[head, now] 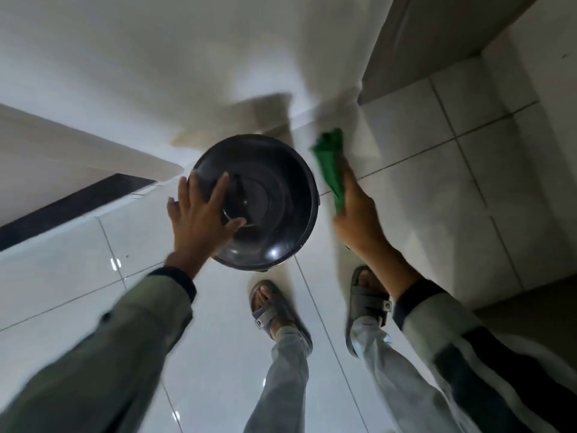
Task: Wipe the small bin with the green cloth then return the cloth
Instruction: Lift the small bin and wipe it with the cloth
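A small round dark bin [274,195] with a glossy domed lid stands on the white tiled floor against the wall. My left hand [201,214] lies over the left side of the lid with fingers spread; whether it presses on the lid or hovers just above is unclear. My right hand [354,214] is just right of the bin, shut on a green cloth [331,165] that sticks up from the fist. The cloth is beside the bin's right edge and appears apart from it. The frame is blurred.
My two feet in grey sandals [278,310] stand on the glossy floor [78,276] just in front of the bin. A white wall [156,57] rises behind it. A grey door or panel [406,42] sits at the upper right, and a dark strip [62,207] runs at left.
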